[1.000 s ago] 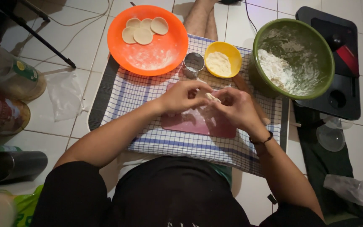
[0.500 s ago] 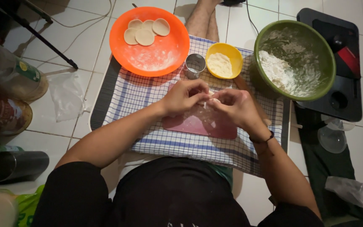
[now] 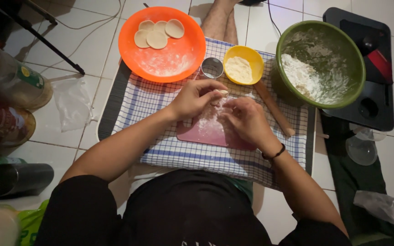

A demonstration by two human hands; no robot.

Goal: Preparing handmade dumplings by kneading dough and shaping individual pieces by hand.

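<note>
My left hand (image 3: 196, 98) pinches a small pale piece of dough (image 3: 222, 93) at its fingertips, just above a floured pink board (image 3: 206, 132). Beside it, my right hand (image 3: 246, 119) rests fingers down on the same board; whether it grips anything is hidden. The board lies on a blue-checked cloth (image 3: 151, 105). Behind the hands stand a small metal ring cutter (image 3: 212, 67) and a yellow bowl (image 3: 243, 65) of filling. An orange plate (image 3: 163, 43) at the back left carries three round dough discs (image 3: 157, 34) and loose flour.
A wooden rolling pin (image 3: 273, 109) lies right of my hands. A green bowl (image 3: 320, 64) with flour sits at the back right, against a black tray (image 3: 375, 68). Jars and a metal tumbler (image 3: 17, 178) stand on the left floor tiles, near a clear plastic bag (image 3: 73, 104).
Both hands have come down from mid-air onto the pink board. The dough piece stays at my left fingertips, and my right hand has spread flat.
</note>
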